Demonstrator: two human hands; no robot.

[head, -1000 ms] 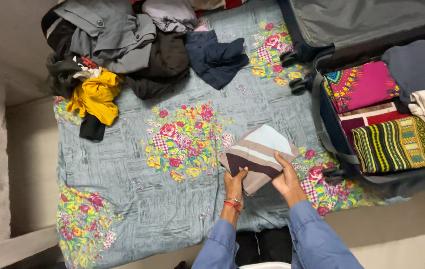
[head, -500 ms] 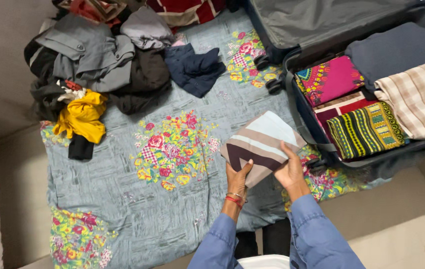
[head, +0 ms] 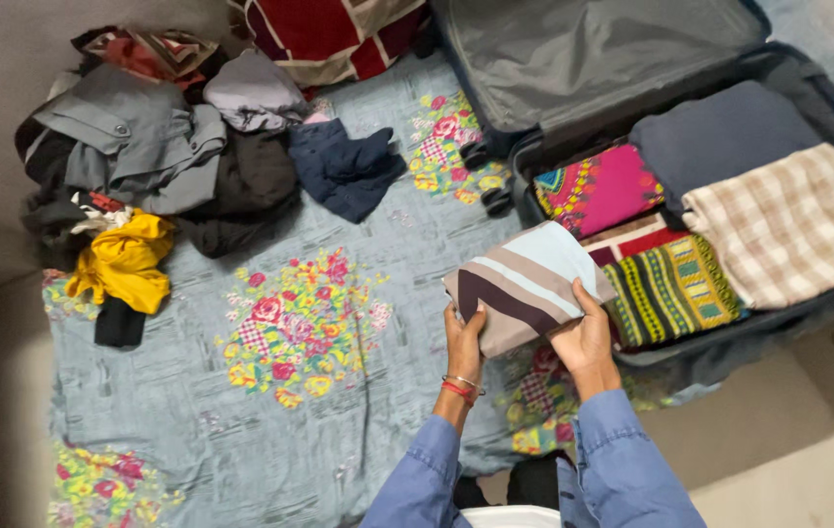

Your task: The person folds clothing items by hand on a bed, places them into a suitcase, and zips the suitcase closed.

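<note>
Gripping one folded striped cloth (head: 520,284), left hand (head: 463,344) and right hand (head: 585,340); open suitcase (head: 789,83) holds six folded pieces.

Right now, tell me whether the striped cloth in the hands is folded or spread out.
Folded. The striped cloth is a compact layered bundle, held by the left hand and right hand beside the open suitcase.

The folded cloth with brown, beige and pale blue stripes (head: 520,284) looks soft and matt, a smooth weave. The grey-blue bedsheet with flower prints (head: 280,391) is thin cotton-like cloth, creased and dull. The dark blue suitcase (head: 730,347) has a fabric shell and a smooth grey lining with a slight sheen. The beige checked folded cloth (head: 789,225) appears coarser woven. The blue sleeves (head: 622,460) look like denim.
</note>
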